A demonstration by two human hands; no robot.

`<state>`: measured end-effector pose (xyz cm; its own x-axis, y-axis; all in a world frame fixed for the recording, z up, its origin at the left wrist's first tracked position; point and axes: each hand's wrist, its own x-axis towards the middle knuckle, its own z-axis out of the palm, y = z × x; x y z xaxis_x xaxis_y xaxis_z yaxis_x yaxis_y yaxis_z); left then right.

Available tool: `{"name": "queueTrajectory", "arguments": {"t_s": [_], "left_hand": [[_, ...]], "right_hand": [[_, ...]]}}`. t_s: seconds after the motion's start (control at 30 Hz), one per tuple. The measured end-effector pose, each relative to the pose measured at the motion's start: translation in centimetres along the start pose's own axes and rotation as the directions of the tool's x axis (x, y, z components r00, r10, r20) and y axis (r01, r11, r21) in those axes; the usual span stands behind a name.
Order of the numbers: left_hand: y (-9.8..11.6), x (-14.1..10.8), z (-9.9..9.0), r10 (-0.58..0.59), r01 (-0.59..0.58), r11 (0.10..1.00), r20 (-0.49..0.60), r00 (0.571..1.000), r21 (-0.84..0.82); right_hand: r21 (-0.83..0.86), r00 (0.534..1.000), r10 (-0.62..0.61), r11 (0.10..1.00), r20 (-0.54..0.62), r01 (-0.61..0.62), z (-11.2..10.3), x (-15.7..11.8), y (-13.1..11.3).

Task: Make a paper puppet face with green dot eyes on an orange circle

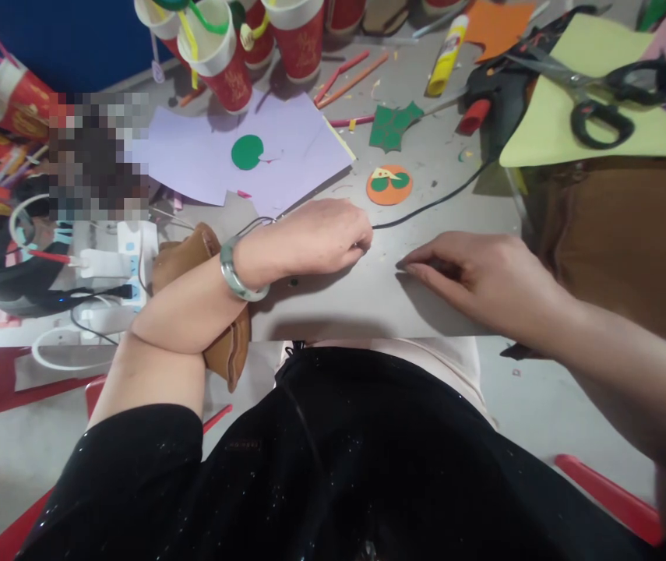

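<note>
My left hand [324, 238], with a jade-like bangle [236, 269] at the wrist, rests low over the table with its fingers curled. Whatever its fingertips may hold is hidden. My right hand [478, 273] is to its right, thumb and forefinger drawn together near the tabletop; anything between them is too small to make out. Just beyond both hands lies an orange round piece [406, 195] with green and cream shapes on it. Behind that is a green cut-out [391, 128] with several raised patches. A green disc [248, 152] lies on a purple sheet [192, 160].
Red paper cups [297, 47] holding craft sticks stand along the back. A glue stick [448, 54], a black glue gun [499, 93] with its cable, and scissors [601, 125] on yellow sheets lie right. A power strip [137, 249] and brown bag [630, 249] flank the hands.
</note>
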<state>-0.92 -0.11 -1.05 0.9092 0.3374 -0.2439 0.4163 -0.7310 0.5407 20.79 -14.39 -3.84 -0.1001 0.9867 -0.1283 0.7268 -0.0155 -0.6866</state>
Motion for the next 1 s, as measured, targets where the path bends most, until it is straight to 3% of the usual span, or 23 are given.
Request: {"name": "queueTrajectory", "arguments": {"t_s": [0.1, 0.2, 0.43, 0.63, 1.0], "left_hand": [[0.9, -0.4, -0.7, 0.055, -0.084, 0.983, 0.173, 0.983, 0.165], [1.8, -1.0, -1.1, 0.033, -0.089, 0.97, 0.241, 0.97, 0.225], [3.1, -1.8, -1.0, 0.023, -0.118, 0.949, 0.31, 0.95, 0.292], [3.4, -1.8, -1.0, 0.007, -0.108, 0.95, 0.325, 0.946, 0.293], [2.9, -1.6, -0.8, 0.04, -0.147, 0.944, 0.34, 0.94, 0.296]], "right_hand": [[-0.185, 0.998, -0.05, 0.982, -0.027, 0.044, 0.5, -2.1, 0.3], [-0.331, 0.993, -0.118, 0.938, -0.032, 0.101, 1.6, -3.6, 0.6], [-0.491, 0.981, -0.187, 0.86, -0.055, 0.136, 3.3, -4.2, 2.0], [-0.635, 0.938, -0.339, 0.742, -0.079, 0.214, 3.7, -3.8, 2.5], [-0.636, 0.922, -0.382, 0.728, -0.065, 0.256, 4.1, -3.7, 1.2]]}}
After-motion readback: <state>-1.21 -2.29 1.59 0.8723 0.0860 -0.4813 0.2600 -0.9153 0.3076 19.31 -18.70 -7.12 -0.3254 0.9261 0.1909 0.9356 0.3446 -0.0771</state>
